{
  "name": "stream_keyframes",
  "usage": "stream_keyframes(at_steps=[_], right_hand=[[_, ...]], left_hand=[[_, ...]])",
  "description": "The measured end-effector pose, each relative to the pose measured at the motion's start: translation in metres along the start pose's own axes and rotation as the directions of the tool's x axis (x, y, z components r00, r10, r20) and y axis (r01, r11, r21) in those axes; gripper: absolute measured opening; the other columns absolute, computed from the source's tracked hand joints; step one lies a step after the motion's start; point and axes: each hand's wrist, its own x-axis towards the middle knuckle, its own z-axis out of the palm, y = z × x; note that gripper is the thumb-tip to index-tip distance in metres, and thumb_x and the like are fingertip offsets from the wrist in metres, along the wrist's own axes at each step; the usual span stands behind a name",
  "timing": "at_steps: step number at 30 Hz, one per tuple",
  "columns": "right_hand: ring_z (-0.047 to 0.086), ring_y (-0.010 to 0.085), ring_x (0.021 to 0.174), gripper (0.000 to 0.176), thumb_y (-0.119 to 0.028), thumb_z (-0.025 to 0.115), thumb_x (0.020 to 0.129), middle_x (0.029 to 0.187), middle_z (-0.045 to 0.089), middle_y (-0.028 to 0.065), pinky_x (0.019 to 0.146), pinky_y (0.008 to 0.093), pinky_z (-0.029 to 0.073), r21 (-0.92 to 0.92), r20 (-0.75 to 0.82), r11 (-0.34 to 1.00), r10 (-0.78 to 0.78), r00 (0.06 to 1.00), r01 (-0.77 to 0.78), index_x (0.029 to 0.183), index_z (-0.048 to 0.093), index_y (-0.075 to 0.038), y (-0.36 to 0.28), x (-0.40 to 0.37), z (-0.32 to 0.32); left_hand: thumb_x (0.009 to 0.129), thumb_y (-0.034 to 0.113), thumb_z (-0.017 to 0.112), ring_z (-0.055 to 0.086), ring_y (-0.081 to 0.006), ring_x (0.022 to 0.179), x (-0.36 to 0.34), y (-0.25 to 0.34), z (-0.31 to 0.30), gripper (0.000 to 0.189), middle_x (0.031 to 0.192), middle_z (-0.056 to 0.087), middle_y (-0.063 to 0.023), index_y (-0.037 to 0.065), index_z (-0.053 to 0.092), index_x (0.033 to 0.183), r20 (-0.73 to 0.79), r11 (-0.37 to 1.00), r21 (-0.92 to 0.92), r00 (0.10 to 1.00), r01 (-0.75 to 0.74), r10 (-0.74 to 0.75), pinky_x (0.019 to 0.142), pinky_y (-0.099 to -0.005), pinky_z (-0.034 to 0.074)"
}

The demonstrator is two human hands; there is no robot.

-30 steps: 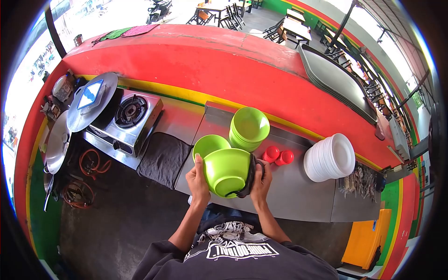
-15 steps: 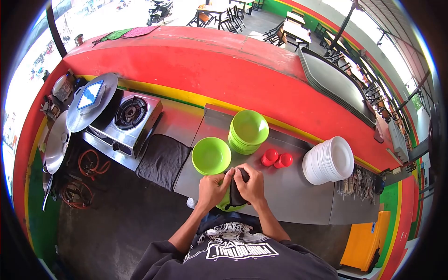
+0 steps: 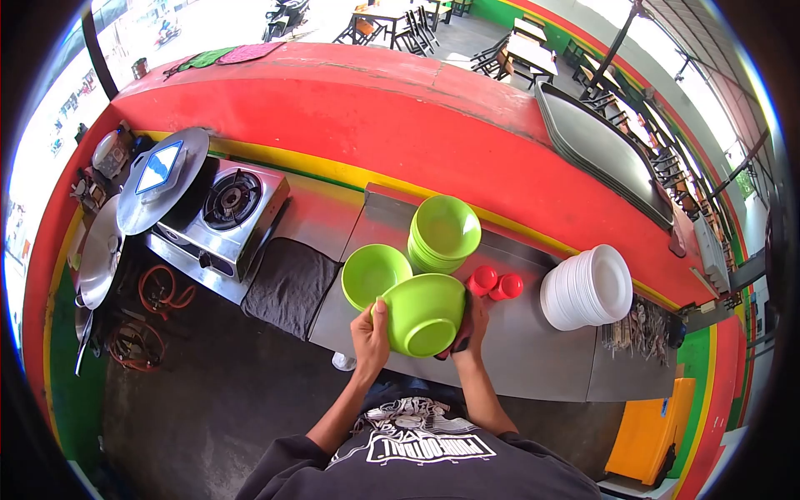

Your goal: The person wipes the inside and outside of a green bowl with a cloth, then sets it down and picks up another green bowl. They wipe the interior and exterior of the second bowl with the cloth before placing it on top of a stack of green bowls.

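A green bowl [image 3: 425, 317] is held up between my two hands, tilted so that its underside and foot ring show. My left hand [image 3: 371, 336] grips its left edge, thumb on top. On the right side my right hand [image 3: 472, 329] presses a dark cloth [image 3: 459, 342] against the bowl, and part of that hand is hidden by cloth and bowl. Just behind stand another green bowl [image 3: 375, 275] and a stack of green bowls [image 3: 446, 229]. Two red cups [image 3: 493, 283] are close to my right hand.
White plates [image 3: 587, 287] are stacked to the right, beside a heap of cutlery [image 3: 637, 329]. A dark folded cloth [image 3: 289, 282] lies left of the bowls, next to a gas stove [image 3: 229, 208]. Metal trays [image 3: 596, 150] rest on the red ledge [image 3: 333, 100].
The held green bowl has come up and turned its underside into view. My hands have moved apart to its two sides, and the cloth has shifted to the right.
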Motion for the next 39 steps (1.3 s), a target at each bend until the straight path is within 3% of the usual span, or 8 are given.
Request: stream_keyframes(at_steps=[5, 10, 13, 18, 25, 35, 37, 39], right_hand=[[0.062, 0.0184, 0.087, 0.019, -0.016, 0.055, 0.099, 0.094, 0.066, 0.0084, 0.081, 0.0322, 0.049, -0.558, 0.073, 0.799, -0.221, 0.972, 0.224, 0.106, 0.063, 0.0, -0.03, -0.024, 0.032], [0.068, 0.0236, 0.087, 0.019, -0.008, 0.058, 0.093, 0.093, 0.069, 0.0164, 0.079, 0.0342, 0.052, -0.631, 0.417, 0.614, -0.247, 0.875, 0.474, 0.108, 0.063, 0.002, -0.03, -0.037, 0.052], [0.068, 0.0216, 0.085, 0.019, -0.008, 0.058, 0.093, 0.091, 0.07, 0.0161, 0.079, 0.0334, 0.052, -0.613, 0.414, 0.692, -0.13, 0.901, 0.382, 0.108, 0.064, 0.002, -0.035, -0.032, 0.053], [0.061, 0.0125, 0.084, 0.022, -0.015, 0.06, 0.096, 0.09, 0.068, 0.0079, 0.076, 0.0297, 0.05, -0.534, 0.257, 0.817, -0.089, 0.962, 0.218, 0.11, 0.065, 0.001, -0.033, -0.02, 0.038], [0.055, 0.0132, 0.092, 0.027, -0.021, 0.046, 0.105, 0.102, 0.061, 0.0081, 0.085, 0.0285, 0.045, -0.432, 0.146, 0.869, -0.194, 0.97, 0.239, 0.116, 0.056, 0.002, -0.014, -0.027, 0.025], [0.069, 0.0228, 0.089, 0.022, -0.012, 0.062, 0.091, 0.095, 0.07, 0.0144, 0.08, 0.0348, 0.052, -0.578, 0.414, 0.694, -0.203, 0.887, 0.429, 0.109, 0.065, 0.0, -0.042, -0.031, 0.051], [0.065, 0.0142, 0.08, 0.018, -0.013, 0.064, 0.091, 0.087, 0.069, 0.0087, 0.075, 0.0293, 0.051, -0.59, 0.453, 0.697, -0.132, 0.882, 0.408, 0.102, 0.066, 0.002, -0.044, -0.029, 0.051], [0.066, 0.0137, 0.075, 0.019, -0.017, 0.068, 0.09, 0.079, 0.069, 0.0084, 0.072, 0.0302, 0.052, -0.641, 0.364, 0.714, -0.039, 0.93, 0.281, 0.095, 0.068, 0.001, -0.048, -0.026, 0.051]], left_hand=[[0.105, 0.037, 0.053, 0.043, -0.002, 0.058, 0.014, 0.004, -0.016, 0.05, 0.057, 0.053, 0.0032, -0.007, 0.067, 0.086, 0.086, 0.917, 0.38, 0.982, 0.125, -0.17, 0.05, -0.0246, 0.038], [0.096, 0.046, 0.06, 0.061, -0.0458, 0.064, 0.002, 0.016, 0.004, 0.047, 0.064, 0.061, -0.0253, 0.003, 0.074, 0.082, 0.204, 0.59, 0.794, 0.979, -0.147, -0.029, 0.056, -0.0512, 0.046], [0.096, 0.047, 0.06, 0.06, -0.0456, 0.062, 0.003, 0.021, 0.003, 0.048, 0.064, 0.06, -0.0257, 0.003, 0.073, 0.081, 0.157, 0.705, 0.707, 0.984, -0.054, -0.082, 0.056, -0.0501, 0.046], [0.102, 0.044, 0.055, 0.051, -0.0049, 0.056, 0.015, 0.007, -0.019, 0.056, 0.059, 0.061, -0.001, -0.004, 0.071, 0.078, 0.045, 0.921, 0.343, 0.977, 0.183, -0.211, 0.05, -0.0285, 0.042], [0.105, 0.045, 0.049, 0.053, -0.0033, 0.061, 0.022, 0.007, -0.013, 0.056, 0.075, 0.067, -0.001, -0.004, 0.071, 0.086, -0.166, 0.984, -0.125, 0.975, 0.13, -0.15, 0.054, -0.0217, 0.042], [0.096, 0.047, 0.062, 0.056, -0.0291, 0.051, 0.015, 0.03, -0.01, 0.052, 0.06, 0.055, -0.0223, -0.001, 0.067, 0.075, 0.203, 0.621, 0.78, 0.971, -0.08, -0.13, 0.055, -0.0418, 0.045], [0.098, 0.04, 0.063, 0.042, -0.0073, 0.054, 0.01, 0.034, -0.006, 0.05, 0.053, 0.047, -0.0027, -0.005, 0.065, 0.076, 0.251, 0.724, 0.678, 0.965, -0.124, -0.07, 0.049, -0.0338, 0.038], [0.098, 0.041, 0.064, 0.047, -0.015, 0.051, 0.009, 0.035, -0.005, 0.049, 0.055, 0.053, -0.0086, -0.003, 0.064, 0.074, 0.273, 0.786, 0.611, 0.957, -0.095, -0.096, 0.05, -0.0358, 0.04]])
